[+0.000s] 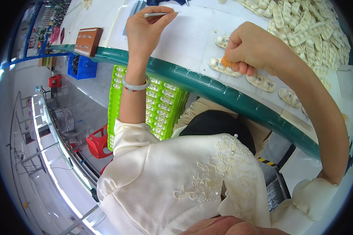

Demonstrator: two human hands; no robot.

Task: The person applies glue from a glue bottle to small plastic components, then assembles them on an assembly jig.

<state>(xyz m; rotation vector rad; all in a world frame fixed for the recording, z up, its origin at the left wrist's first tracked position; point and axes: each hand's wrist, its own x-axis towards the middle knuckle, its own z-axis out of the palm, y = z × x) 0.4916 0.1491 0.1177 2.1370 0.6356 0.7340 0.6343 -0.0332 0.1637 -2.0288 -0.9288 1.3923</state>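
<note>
The left hand pinches a thin grey metal tool between closed fingers over the white worktop with its green rim. The right hand, fingers clamped on a small orange piece, presses it onto a cream oblong plastic part; a heap of such parts lies far right, and a green tray stands below the near edge.

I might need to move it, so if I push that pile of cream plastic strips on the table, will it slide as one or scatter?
The pile of cream strips would probably scatter: pieces lie loose, crisscrossed. They look light, stiff moulded plastic.
</note>
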